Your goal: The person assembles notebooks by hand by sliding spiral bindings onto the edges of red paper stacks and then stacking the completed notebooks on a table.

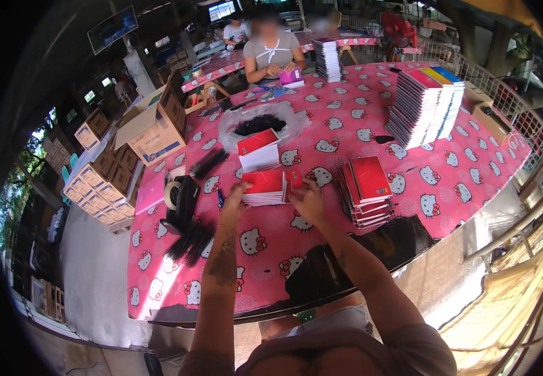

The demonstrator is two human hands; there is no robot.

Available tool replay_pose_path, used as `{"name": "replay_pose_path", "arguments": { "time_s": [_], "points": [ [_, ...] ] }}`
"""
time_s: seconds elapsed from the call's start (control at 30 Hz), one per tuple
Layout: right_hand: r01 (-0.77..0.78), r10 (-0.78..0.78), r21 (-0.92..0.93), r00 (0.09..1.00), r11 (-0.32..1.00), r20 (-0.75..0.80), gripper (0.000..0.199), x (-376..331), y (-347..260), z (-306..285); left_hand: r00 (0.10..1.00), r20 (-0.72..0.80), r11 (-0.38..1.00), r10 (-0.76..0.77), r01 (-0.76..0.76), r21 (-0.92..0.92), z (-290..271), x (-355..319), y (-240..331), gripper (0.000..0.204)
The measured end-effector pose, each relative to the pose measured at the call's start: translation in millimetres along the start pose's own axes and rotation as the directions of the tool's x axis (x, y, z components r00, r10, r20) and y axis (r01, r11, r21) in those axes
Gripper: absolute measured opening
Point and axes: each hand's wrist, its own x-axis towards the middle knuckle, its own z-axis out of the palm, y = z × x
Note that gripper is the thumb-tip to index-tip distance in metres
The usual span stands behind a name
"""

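A red-covered stack of white paper [264, 183] lies on the table in front of me. My left hand [234, 197] grips its left edge, fingers closed. At the right side of this stack, my right hand [308, 202] pinches a small red piece that looks like part of a cover [295, 180]. Just beyond is another red-topped block of paper [258, 150]. To the right stands a pile of red spiral notebooks [369, 182]. Black binding coils [190, 243] lie left of my left forearm, near a black tape dispenser [184, 199].
The pink patterned tablecloth [256, 241] covers the table. A plastic bag of black coils [262, 124] lies farther off. Tall notebook stacks [419, 109] stand at the right. Cardboard boxes [158, 128] are at the left. Across the table a person [273, 53] handles a purple item.
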Motion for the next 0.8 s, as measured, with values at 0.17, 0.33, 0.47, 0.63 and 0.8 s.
{"name": "replay_pose_path", "arguments": {
  "time_s": [0.17,0.33,0.47,0.63,0.8],
  "points": [
    [-0.149,0.119,0.124,0.968,0.981,0.220,0.036,8.9,29.9,-20.7,1.000,0.002,0.998,-0.001,0.001,-0.055,31.8,-48.2,-3.8,0.064],
    [-0.084,-0.063,0.480,0.957,0.874,0.282,0.085,-37.6,-28.9,-32.7,0.959,0.076,0.955,0.274,-0.262,-0.140,10.8,-109.5,-40.2,0.078],
    [-0.064,-0.127,0.390,0.887,0.918,0.445,0.114,-42.1,-16.9,-64.1,0.843,0.203,0.790,0.498,-0.538,0.295,33.3,-145.0,-54.5,0.088],
    [0.003,-0.197,0.378,0.858,0.926,0.475,0.123,-56.5,-27.2,-75.8,0.855,0.250,0.841,0.455,-0.504,0.194,23.2,-155.6,-73.6,0.096],
    [0.056,-0.280,0.413,0.816,0.909,0.506,0.129,-63.3,-33.2,-51.1,0.868,0.153,0.855,0.473,-0.494,0.157,39.5,-168.6,-61.9,0.103]
  ]
}}
